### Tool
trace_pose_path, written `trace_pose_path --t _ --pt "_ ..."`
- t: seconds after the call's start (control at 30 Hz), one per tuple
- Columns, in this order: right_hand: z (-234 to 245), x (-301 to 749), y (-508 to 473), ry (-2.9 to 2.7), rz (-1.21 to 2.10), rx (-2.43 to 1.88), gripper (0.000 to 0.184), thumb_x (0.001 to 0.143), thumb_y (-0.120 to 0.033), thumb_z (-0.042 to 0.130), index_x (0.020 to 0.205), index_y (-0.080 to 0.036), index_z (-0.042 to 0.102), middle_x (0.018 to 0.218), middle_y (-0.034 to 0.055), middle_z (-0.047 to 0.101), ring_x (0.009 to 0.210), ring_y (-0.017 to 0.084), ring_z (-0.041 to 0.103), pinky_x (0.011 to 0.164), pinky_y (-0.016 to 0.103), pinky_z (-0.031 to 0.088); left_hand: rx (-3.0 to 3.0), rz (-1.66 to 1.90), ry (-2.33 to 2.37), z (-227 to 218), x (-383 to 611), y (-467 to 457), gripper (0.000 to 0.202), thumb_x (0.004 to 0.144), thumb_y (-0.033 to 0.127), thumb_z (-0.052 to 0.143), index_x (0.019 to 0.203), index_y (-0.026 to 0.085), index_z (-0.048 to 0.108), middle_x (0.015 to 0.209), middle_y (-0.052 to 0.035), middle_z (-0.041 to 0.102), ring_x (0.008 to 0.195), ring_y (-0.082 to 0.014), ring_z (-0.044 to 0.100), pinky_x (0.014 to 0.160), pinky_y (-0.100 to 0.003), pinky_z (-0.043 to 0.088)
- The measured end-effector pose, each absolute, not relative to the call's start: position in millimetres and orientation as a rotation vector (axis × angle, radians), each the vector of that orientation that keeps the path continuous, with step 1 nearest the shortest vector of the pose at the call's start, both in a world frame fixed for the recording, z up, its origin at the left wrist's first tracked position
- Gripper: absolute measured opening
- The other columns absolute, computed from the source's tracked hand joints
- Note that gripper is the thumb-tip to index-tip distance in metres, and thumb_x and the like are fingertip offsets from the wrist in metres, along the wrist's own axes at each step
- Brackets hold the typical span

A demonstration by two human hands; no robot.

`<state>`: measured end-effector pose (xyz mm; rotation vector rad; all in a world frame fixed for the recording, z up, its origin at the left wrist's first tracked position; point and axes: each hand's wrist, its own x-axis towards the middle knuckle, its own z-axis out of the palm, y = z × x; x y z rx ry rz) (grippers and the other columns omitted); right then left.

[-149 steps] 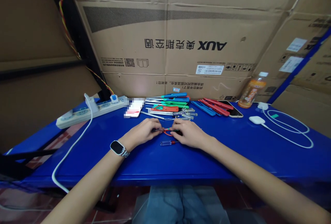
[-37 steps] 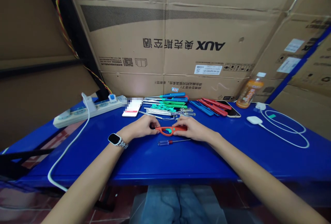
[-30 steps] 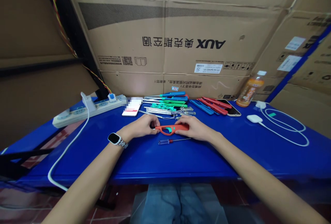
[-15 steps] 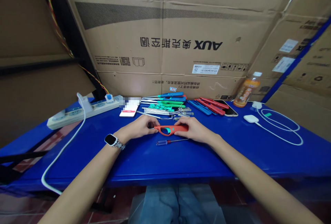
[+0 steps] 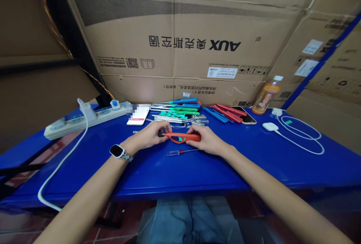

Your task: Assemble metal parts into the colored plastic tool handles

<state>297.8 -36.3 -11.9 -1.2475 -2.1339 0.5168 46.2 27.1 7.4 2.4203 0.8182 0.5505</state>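
Blue surface (image 5: 197, 176) is carrying everything. Near its front edge, a small screwdriver (image 5: 180, 152) is lying free with its shaft pointing right, closest to the right hand (image 5: 207, 142). Just beyond, a red-orange lighter body (image 5: 182, 137) is being held low, its long axis running left to right, parallel to that edge. The left hand (image 5: 149, 135) is pinching its left end, and the right hand's fingers are gripping its right end. Toward the back edge, a pile of coloured lighter parts (image 5: 180, 112) is resting. Behind, a cardboard box (image 5: 180, 18) is showing "AUX" beside Chinese characters.
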Motion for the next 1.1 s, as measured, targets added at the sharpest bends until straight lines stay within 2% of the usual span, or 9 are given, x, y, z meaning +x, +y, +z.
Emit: trace_pose_path --t 0.1,0.3,0.57,0.73,0.87,0.97,1.1 --pt "-14 297 -36 -2.126 0.518 -1.245 0.017 0.080 -0.025 0.070 0.090 -0.020 0.057 0.089 0.0013 0.067 0.079 0.017 0.061 0.072 0.029 0.045 2.407 0.537 0.851 9 47 24 0.025 0.069 0.018 0.063 0.093 0.017 0.067 0.080 -0.0014 0.065 0.063 -0.0134 0.054 0.059 -0.025 0.042" --pt "-14 296 -37 -2.126 0.506 -1.250 0.017 0.080 -0.025 0.069 0.093 -0.021 0.058 0.088 0.0001 0.067 0.076 0.016 0.061 0.070 0.027 0.043 2.491 0.539 0.774 12 46 26 0.026 0.082 0.040 0.067 0.093 0.018 0.073 0.084 -0.0055 0.064 0.073 -0.0177 0.056 0.067 -0.029 0.042" --pt "-6 297 -39 -2.210 0.416 -1.244 0.012 0.089 -0.031 0.063 0.090 -0.019 0.065 0.081 0.0012 0.067 0.070 0.014 0.057 0.065 0.026 0.039 2.540 0.609 0.707 12 44 29 0.022 0.086 0.038 0.065 0.089 0.017 0.070 0.087 -0.0059 0.061 0.077 -0.0188 0.055 0.070 -0.031 0.042" --pt "-3 297 -42 -2.224 0.326 -1.225 0.012 0.090 -0.031 0.061 0.086 -0.019 0.062 0.079 0.0015 0.064 0.069 0.015 0.055 0.065 0.026 0.038 2.644 0.659 0.660 17 44 25 0.022 0.093 0.037 0.058 0.094 0.017 0.069 0.093 -0.0071 0.061 0.083 -0.0203 0.056 0.076 -0.033 0.043" --pt "-2 293 -45 -2.230 0.242 -1.262 0.018 0.095 -0.037 0.052 0.089 -0.020 0.056 0.080 0.0024 0.063 0.067 0.015 0.054 0.064 0.027 0.036 2.726 0.709 0.718 18 45 26 0.024 0.096 0.036 0.054 0.102 0.020 0.071 0.098 -0.0077 0.063 0.092 -0.0227 0.056 0.084 -0.036 0.041" --pt "-4 290 -46 -2.231 0.246 -1.318 0.019 0.098 -0.039 0.045 0.093 -0.021 0.051 0.077 0.0022 0.061 0.063 0.016 0.053 0.061 0.027 0.033 2.761 0.849 0.809 19 46 24 0.023 0.094 0.038 0.057 0.105 0.023 0.070 0.103 -0.0072 0.064 0.100 -0.0249 0.054 0.092 -0.040 0.037" --pt "-6 287 -47 -2.107 0.353 -1.385 0.022 0.099 -0.043 0.040 0.094 -0.023 0.048 0.068 -0.0014 0.056 0.057 0.016 0.050 0.057 0.027 0.030 2.680 1.308 1.033 20 50 17 0.024 0.090 0.040 0.062 0.104 0.021 0.065 0.111 -0.0079 0.061 0.107 -0.0257 0.052 0.096 -0.041 0.037"
